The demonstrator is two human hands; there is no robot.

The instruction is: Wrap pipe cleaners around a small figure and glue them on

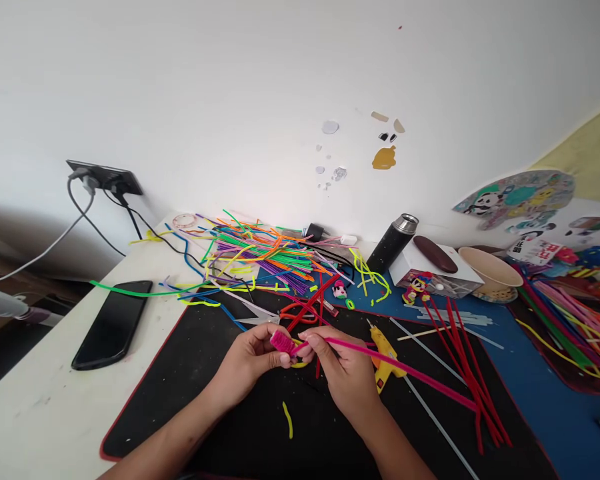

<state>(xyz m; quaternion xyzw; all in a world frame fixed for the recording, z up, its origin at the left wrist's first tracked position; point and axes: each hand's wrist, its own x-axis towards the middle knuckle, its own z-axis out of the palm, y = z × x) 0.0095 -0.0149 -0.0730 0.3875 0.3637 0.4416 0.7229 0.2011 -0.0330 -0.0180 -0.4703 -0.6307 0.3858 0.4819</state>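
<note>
Between thumb and fingers, my left hand (pixel 253 357) pinches a small coiled bundle of magenta pipe cleaner (pixel 282 342). Close beside it, my right hand (pixel 343 367) grips the loose magenta pipe cleaner (pixel 405 367), whose long end runs out to the lower right. A bit of yellow shows just below the fingertips, partly hidden. Behind my hands lie scissors (pixel 255 313) with grey blades and orange handles. Just right of my right hand rests a yellow hot glue gun (pixel 385 353). A short yellow piece of pipe cleaner (pixel 287 420) lies on the black mat (pixel 180 393).
A heap of coloured pipe cleaners (pixel 265 253) spreads along the wall. A black phone (pixel 113 327) lies at left. Red pipe cleaners (pixel 473 380) and clear glue sticks (pixel 440 423) lie at right. Behind stand a black thermos (pixel 394 241), a white box (pixel 405 267) and a bowl (pixel 490 270).
</note>
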